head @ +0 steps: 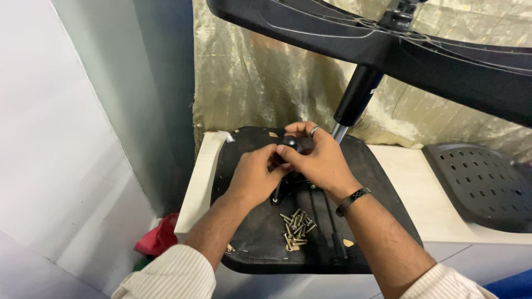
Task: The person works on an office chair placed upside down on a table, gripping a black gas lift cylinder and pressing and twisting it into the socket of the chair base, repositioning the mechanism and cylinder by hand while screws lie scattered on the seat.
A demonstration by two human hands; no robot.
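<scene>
- Black knob (290, 142) pinched between fingers of left hand (252, 176) and right hand (318, 160), both curled closed around it.
- Brass-coloured screws (296, 227) heaped on upturned seat base (252, 227) just below.

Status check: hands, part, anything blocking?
Left hand and right hand both closed on small round black knob, over upturned black seat pan. Loose metal screws piled nearby. Nothing obstructing.

Soft, even indoor light — sharp focus, faint shadows.
</scene>
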